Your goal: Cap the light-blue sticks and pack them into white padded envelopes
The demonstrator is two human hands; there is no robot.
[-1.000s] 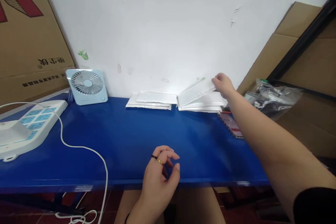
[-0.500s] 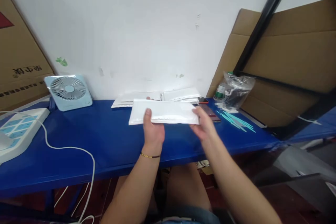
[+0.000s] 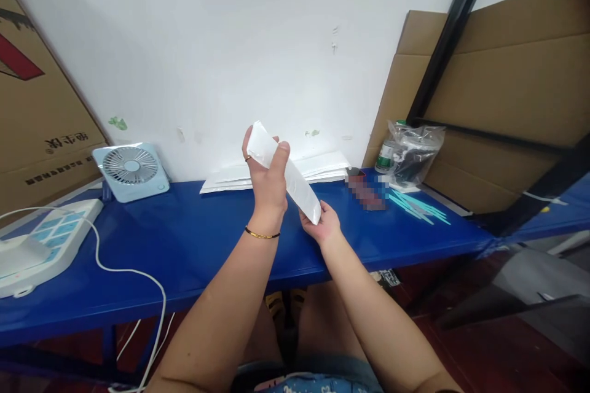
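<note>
A flat white packet [image 3: 302,193] with a glossy surface is held above the blue table, slanting from upper left to lower right. My left hand [image 3: 268,187] is closed around its upper part, with the thumb on the near side and fingers behind. At the lower end, my right hand [image 3: 326,224] grips the packet between curled fingers and thumb; part of those fingers is hidden. Behind my hands, more flat white packets [image 3: 224,179] lie stacked against the wall.
On the left are a light blue fan [image 3: 131,171], a white power strip [image 3: 58,252] and a white cable [image 3: 124,270]. Turquoise strips [image 3: 417,206] lie at the right, near a clear plastic bag [image 3: 415,156] and a bottle [image 3: 384,156]. A black post [image 3: 442,55] stands before cardboard.
The white packet has turned from lying level to a steep slant, its left end raised. My left hand has risen with it; my right hand has moved left and slightly down.
</note>
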